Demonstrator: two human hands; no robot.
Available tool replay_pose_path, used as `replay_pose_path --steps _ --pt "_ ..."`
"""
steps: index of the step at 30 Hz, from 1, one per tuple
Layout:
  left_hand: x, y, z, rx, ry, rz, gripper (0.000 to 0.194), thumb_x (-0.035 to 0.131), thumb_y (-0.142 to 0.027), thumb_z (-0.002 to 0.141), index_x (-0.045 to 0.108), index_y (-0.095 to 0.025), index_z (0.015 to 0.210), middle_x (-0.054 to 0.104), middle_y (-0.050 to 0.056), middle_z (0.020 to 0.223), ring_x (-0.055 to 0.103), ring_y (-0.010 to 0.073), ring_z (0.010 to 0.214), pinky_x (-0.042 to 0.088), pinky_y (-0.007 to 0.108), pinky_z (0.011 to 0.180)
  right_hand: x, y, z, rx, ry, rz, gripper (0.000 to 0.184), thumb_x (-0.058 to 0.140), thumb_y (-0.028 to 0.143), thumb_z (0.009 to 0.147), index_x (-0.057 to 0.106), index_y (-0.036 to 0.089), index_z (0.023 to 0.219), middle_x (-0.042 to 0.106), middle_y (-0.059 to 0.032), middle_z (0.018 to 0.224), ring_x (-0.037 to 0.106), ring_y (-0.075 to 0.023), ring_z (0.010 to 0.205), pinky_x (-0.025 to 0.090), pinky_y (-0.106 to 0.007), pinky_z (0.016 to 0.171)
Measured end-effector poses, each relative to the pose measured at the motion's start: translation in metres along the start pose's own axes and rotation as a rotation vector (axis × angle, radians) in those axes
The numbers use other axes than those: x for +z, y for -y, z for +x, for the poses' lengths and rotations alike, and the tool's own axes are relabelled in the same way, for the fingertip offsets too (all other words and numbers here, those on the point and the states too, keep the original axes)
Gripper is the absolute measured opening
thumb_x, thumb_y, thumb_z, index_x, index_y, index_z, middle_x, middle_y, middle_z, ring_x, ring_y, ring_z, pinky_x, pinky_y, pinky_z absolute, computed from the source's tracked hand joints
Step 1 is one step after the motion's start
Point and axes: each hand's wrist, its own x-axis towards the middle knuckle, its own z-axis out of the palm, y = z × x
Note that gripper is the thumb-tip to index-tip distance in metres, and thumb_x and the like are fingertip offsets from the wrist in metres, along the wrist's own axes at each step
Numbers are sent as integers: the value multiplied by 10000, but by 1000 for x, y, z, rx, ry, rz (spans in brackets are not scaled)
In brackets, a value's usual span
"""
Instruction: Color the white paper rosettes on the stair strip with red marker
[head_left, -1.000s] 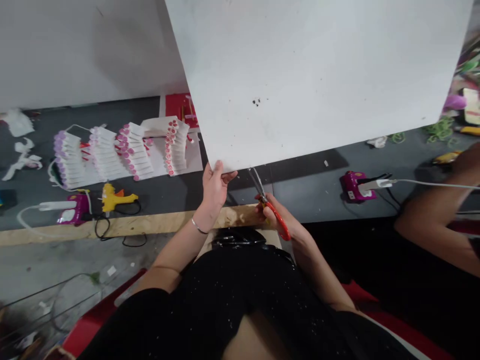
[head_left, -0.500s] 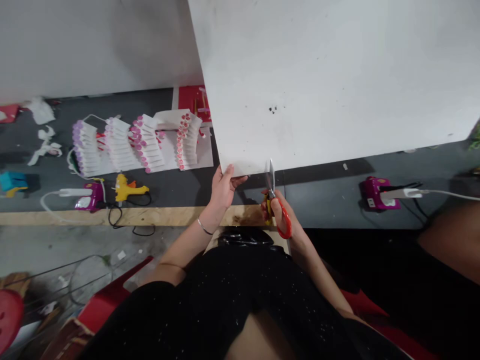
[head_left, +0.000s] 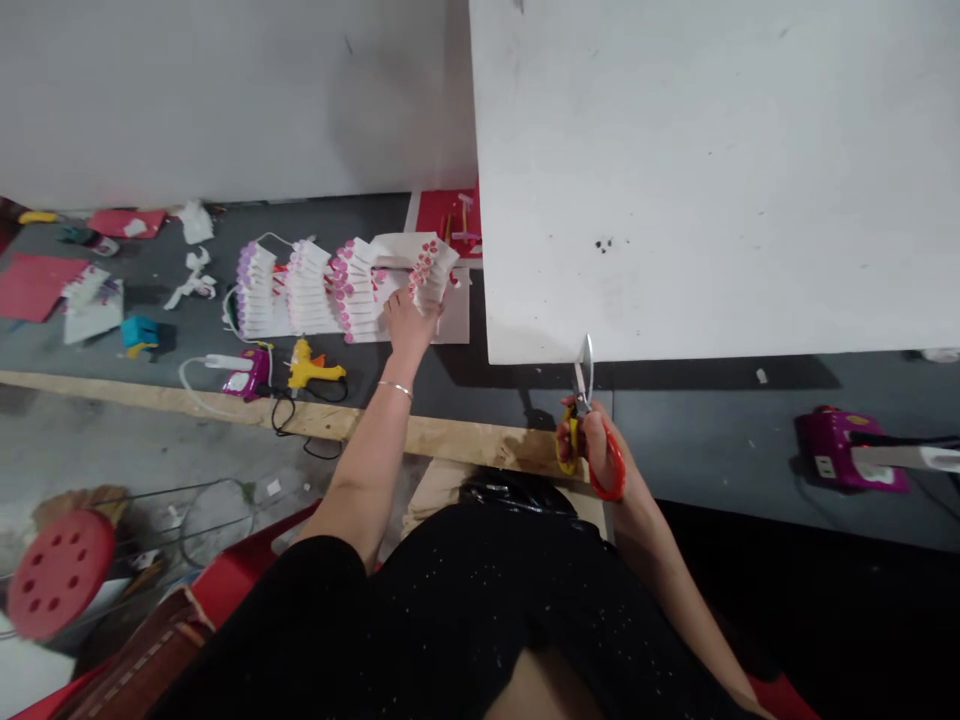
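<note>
Seen from the head-worn camera, a person is working at a grey table edged with a pale wooden strip. The person's left hand is reaching far across the table and resting on rows of folded white paper strips tipped with pink and lilac dots. Its fingers are lying against the nearest pink-dotted stack; whether they are gripping it cannot be told. A thin bracelet is circling the left wrist.

The right hand is closing around the red-handled scissors near the table's near edge, its fingers wrapped narrowly on the handles. The metal blades are standing upright and almost closed, just at the near edge of a large white board that is filling the far right of the scene. Whether the blades are touching the board cannot be told.

Left of the paper rows, a yellow glue gun is lying beside a magenta charging base, with a white cord and black cables trailing nearby. A second magenta base is sitting at the right. A red perforated stool seat is showing on the floor at near left.
</note>
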Motion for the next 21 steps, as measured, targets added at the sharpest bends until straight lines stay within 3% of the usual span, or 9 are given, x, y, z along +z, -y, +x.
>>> replay_pose_path --steps 4,7,10,15,18,21 --pt "11 -12 3 -54 15 212 708 985 -258 650 615 -191 1250 626 282 1502 455 514 1550 241 711 1327 1 -1 0 12 -2 17 829 645 973 717 563 278 1161 621 63 672 563 -125 487 478 -273 460" --pt "11 -17 0 -82 49 281 793 915 -166 692 565 -129 1402 610 319 1519 507 495 1527 301 666 1308 1 0 -1 0 15 9 799 639 954 753 567 272 1163 627 55 696 573 -121 505 476 -266 470" --pt "6 -19 2 -82 67 239 860 852 -176 767 476 -84 1536 558 333 1579 518 465 1536 361 599 1298 1 1 1 -20 28 6 753 627 924 791 560 271 1160 618 56 690 565 -122 501 470 -267 463" --pt "-15 -10 8 -97 4 -16 870 869 -242 776 481 -183 1552 510 240 1662 500 374 1575 399 505 1316 3 1 3 -23 27 22 790 628 950 759 560 271 1158 614 57 680 562 -128 492 492 -282 466" --pt "-31 -4 0 -166 31 -329 789 889 -422 800 519 -252 1476 646 179 1516 680 328 1373 579 485 1136 2 2 4 7 30 23 834 644 973 717 559 270 1157 617 59 679 570 -130 495 504 -285 470" --pt "-39 -8 -19 -195 84 -571 745 928 -573 742 587 -266 1329 736 125 1332 753 278 1202 645 397 983 2 2 5 18 43 26 789 652 936 744 557 275 1164 619 64 679 575 -125 495 508 -284 476"
